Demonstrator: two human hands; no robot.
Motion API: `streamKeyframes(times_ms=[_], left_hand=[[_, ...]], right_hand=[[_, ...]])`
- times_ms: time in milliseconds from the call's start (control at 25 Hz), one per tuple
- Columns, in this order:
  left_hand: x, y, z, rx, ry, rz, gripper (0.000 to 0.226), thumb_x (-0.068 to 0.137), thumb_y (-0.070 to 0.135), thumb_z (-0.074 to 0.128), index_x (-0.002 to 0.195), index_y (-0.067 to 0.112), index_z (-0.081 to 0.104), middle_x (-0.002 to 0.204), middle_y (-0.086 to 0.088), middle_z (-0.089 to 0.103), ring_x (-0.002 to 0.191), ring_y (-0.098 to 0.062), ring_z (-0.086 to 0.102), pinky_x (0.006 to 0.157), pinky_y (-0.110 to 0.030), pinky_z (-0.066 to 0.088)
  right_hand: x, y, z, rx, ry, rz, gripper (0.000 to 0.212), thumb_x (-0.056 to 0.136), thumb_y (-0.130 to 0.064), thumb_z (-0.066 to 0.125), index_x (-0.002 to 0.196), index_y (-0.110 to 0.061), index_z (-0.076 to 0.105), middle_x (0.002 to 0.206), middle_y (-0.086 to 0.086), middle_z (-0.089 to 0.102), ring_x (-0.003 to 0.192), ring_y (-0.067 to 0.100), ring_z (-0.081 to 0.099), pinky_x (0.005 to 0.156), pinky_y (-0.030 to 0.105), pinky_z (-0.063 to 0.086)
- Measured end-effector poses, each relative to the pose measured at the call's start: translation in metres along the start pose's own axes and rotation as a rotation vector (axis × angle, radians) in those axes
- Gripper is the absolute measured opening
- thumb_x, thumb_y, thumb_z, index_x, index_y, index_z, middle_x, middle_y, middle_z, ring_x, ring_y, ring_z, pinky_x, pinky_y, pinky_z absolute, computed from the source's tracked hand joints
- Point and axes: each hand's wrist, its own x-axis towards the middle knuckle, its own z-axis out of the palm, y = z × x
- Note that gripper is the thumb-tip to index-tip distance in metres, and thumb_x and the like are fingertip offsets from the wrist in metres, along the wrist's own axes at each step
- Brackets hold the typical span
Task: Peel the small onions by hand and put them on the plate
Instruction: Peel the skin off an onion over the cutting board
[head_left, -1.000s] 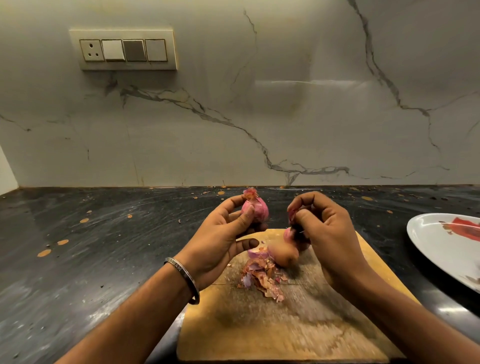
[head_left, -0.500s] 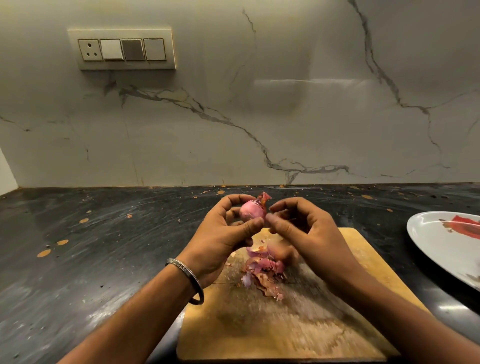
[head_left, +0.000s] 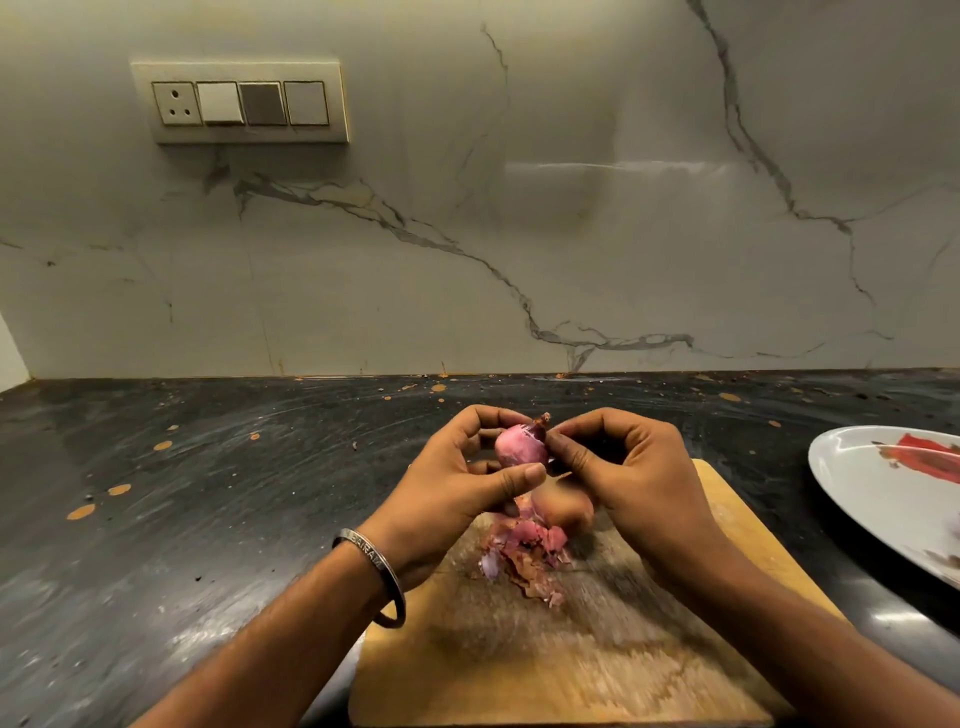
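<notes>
Though half-skinned, onion (head_left: 521, 448) between both hands' fingers (head_left: 524, 475), above board (head_left: 597, 654).

Veined marble wall (head_left: 571, 234), black countertop (head_left: 208, 493)

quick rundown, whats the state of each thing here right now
small onion: held above the board, skin partly on
left hand: grips the onion
right hand: fingers pinch the onion's skin
second onion: unpeeled, lying on the board
peel scraps: heaped on the board
cutting board: flat on the counter
plate: red smear, partly out of frame
</notes>
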Motion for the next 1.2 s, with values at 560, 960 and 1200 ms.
streamKeyframes(times_ms=[560, 960, 1200], left_hand=[[-0.0009, 0.0062, 0.0005, -0.198, -0.036, -0.061, 0.046, 0.083, 0.015, 0.065, 0.128, 0.020, 0.053, 0.108, -0.011, 0.070, 0.084, -0.022, 0.070, 0.067, -0.030, 0.058], [0.0008, 0.0054, 0.0021, -0.268, -0.035, -0.056, 0.046, 0.081, 0.015, 0.063, 0.125, 0.005, 0.056, 0.099, -0.009, 0.072, 0.079, -0.016, 0.069, 0.064, -0.024, 0.057], [0.0032, 0.0050, -0.0020, -0.445, -0.017, -0.101, 0.048, 0.081, 0.018, 0.064, 0.127, 0.005, 0.055, 0.100, -0.015, 0.072, 0.080, -0.018, 0.070, 0.065, -0.025, 0.060]], right_hand=[[-0.0027, -0.0012, 0.0059, 0.048, -0.142, -0.046, 0.009, 0.098, -0.014, 0.060, 0.094, -0.016, 0.068, 0.083, 0.000, 0.069, 0.076, 0.011, 0.067, 0.067, 0.022, 0.054], [-0.0018, -0.0050, 0.0048, 0.214, -0.190, 0.018, 0.010, 0.090, -0.030, 0.061, 0.089, -0.026, 0.069, 0.080, -0.004, 0.067, 0.074, 0.011, 0.064, 0.069, 0.024, 0.055], [0.0007, -0.0065, 0.0080, 0.495, -0.142, 0.203, 0.018, 0.101, -0.011, 0.051, 0.089, -0.013, 0.065, 0.077, 0.008, 0.067, 0.069, 0.016, 0.066, 0.064, 0.024, 0.057]])
